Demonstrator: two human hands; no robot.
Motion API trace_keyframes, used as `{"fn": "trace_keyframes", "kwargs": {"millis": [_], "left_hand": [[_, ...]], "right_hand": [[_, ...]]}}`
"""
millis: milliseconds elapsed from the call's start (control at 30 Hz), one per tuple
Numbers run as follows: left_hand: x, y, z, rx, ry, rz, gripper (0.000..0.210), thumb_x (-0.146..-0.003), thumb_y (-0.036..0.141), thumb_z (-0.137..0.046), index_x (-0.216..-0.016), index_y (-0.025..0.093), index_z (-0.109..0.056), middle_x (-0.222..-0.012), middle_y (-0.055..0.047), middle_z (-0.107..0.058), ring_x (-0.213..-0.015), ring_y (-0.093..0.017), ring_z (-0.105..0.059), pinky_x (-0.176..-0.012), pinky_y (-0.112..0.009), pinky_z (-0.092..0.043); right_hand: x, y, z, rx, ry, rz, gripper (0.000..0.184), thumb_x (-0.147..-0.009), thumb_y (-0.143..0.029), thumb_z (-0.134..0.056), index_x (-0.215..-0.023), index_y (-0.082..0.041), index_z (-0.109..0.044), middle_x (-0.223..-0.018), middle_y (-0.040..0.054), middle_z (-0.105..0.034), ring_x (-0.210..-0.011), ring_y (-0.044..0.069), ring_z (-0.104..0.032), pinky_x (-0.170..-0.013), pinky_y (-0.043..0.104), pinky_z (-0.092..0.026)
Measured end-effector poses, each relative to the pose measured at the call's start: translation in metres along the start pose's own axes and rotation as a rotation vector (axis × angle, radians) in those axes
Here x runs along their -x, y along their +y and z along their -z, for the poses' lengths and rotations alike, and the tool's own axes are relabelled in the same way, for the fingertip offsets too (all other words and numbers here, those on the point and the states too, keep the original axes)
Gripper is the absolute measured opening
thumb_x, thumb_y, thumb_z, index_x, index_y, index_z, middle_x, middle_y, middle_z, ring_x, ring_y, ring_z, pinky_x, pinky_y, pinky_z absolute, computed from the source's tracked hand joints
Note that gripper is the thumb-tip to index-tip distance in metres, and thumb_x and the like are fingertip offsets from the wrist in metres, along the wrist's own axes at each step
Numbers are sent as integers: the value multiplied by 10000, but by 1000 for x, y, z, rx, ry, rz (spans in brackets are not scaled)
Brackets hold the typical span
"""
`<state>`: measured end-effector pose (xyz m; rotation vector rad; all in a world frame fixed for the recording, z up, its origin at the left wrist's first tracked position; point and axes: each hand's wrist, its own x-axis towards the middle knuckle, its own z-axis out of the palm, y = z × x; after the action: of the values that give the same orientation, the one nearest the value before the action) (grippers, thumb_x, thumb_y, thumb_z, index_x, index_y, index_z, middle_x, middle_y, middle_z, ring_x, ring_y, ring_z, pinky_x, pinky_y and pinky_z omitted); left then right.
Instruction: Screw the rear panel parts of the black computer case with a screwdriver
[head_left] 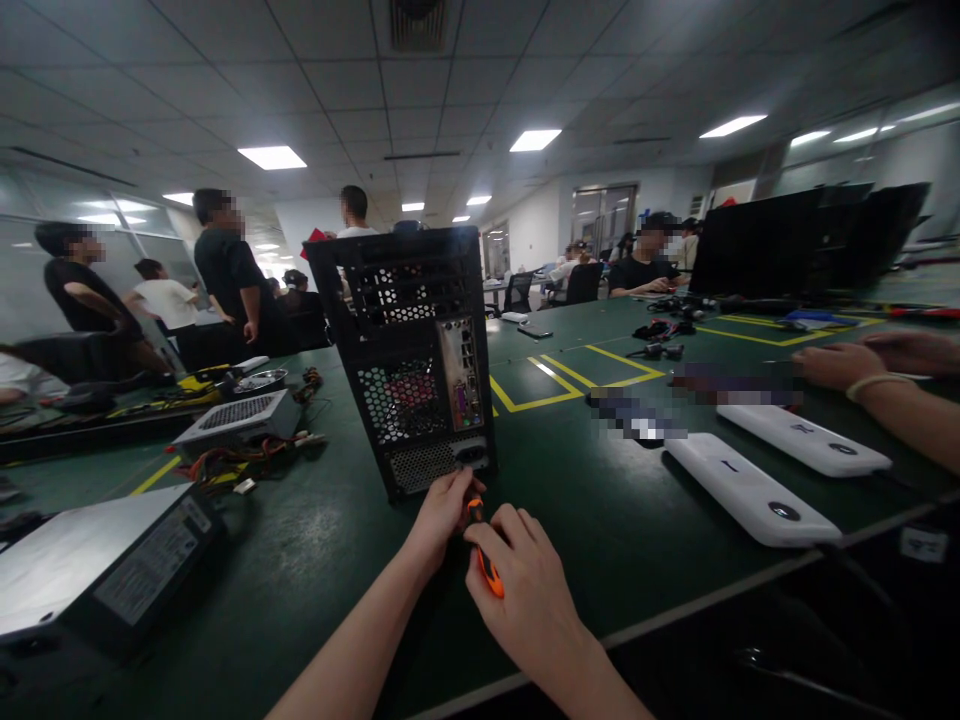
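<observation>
A black computer case (420, 350) stands upright on the green table, its rear panel facing me. A power supply (420, 470) sits in its bottom bay, with the socket at the right. My right hand (521, 565) is closed around the orange and black handle of a screwdriver (491, 572), which points toward the lower right of that panel. My left hand (444, 512) is at the case's bottom edge, just below the power socket. Its fingertips are pinched together near the screwdriver's front end; what they hold is hidden. The screwdriver's tip cannot be seen either.
Two loose power supplies, one with cables (240, 420) and one nearer (97, 560), lie at the left. White oblong devices (750, 490) lie at the right, beside another person's hands (847, 365). Black monitors (757, 245) stand behind. Yellow tape (540, 400) marks the table (300, 570).
</observation>
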<state>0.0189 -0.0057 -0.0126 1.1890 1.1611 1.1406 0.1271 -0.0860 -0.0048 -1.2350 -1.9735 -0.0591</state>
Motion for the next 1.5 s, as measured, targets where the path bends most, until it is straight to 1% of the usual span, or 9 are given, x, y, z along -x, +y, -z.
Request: {"fn": "trace_keyframes", "kwargs": {"millis": [133, 233, 367, 500, 600, 833, 1100, 1333, 1500], "left_hand": [[3, 5, -1, 15, -19, 44, 356, -675, 467, -482, -672, 116, -538, -465, 50, -406, -319, -20, -273, -337, -176, -147], [3, 6, -3, 23, 3, 46, 338, -688, 449, -466, -665, 119, -536, -457, 50, -405, -320, -23, -276, -339, -175, -144], [2, 3, -3, 24, 27, 25, 327, -677, 423, -482, -677, 106, -562, -505, 22, -452, -383, -41, -365, -358, -168, -198], [-1, 3, 1, 136, -19, 120, 302, -692, 348, -446, -837, 113, -570, -628, -20, -549, -385, -35, -365, -359, -164, -200], [-2, 4, 4, 241, -52, 197, 298, -689, 283, -424, -906, 119, -546, -784, -66, -603, -354, -14, -309, -348, -167, -182], [-4, 2, 5, 259, -62, 131, 319, -657, 198, -443, -960, 131, -519, -969, -102, -588, -351, 1, -322, -324, -152, -128], [-5, 1, 5, 231, -42, 129, 307, -658, 173, -432, -937, 123, -549, -911, -83, -606, -370, -1, -352, -337, -139, -200], [-7, 0, 4, 251, -25, 119, 281, -658, 161, -454, -917, 112, -551, -887, -79, -613, -367, -2, -366, -340, -141, -231], [-4, 4, 3, 248, -6, 152, 261, -680, 173, -449, -917, 111, -539, -792, -75, -620, -381, -20, -390, -343, -140, -239]], "right_hand": [[-1, 0, 1, -102, -20, -37, 261, -760, -254, -473, -1003, -161, -452, -806, 37, -550, -718, 165, -525, -643, 299, -412], [0, 1, 1, -99, 11, -33, 155, -753, -167, -443, -905, -170, -474, -764, 27, -549, -693, 158, -528, -629, 289, -410], [1, 3, 1, -23, 39, 2, 201, -692, -75, -442, -828, -203, -517, -782, 27, -520, -741, 165, -508, -664, 302, -400], [0, 3, 2, -58, 36, -8, 119, -753, -204, -472, -862, -209, -520, -781, 24, -527, -738, 159, -517, -653, 287, -410], [-1, 3, 2, -124, 31, -84, 207, -782, -274, -452, -968, -185, -466, -762, 24, -555, -684, 156, -533, -603, 278, -421], [1, 5, -2, 3, 53, -25, 148, -708, -89, -433, -778, -190, -515, -731, 30, -506, -692, 165, -491, -616, 295, -391], [-1, 1, 1, -98, -5, -78, 221, -779, -260, -451, -979, -168, -463, -782, 37, -552, -692, 163, -523, -621, 292, -412], [2, 5, -4, 42, -8, -11, 199, -683, -71, -457, -805, -202, -543, -769, 35, -498, -720, 166, -480, -635, 296, -385], [0, 3, -1, -4, -25, 0, 122, -758, -178, -452, -842, -198, -537, -764, 37, -508, -724, 164, -489, -641, 293, -397]]}}
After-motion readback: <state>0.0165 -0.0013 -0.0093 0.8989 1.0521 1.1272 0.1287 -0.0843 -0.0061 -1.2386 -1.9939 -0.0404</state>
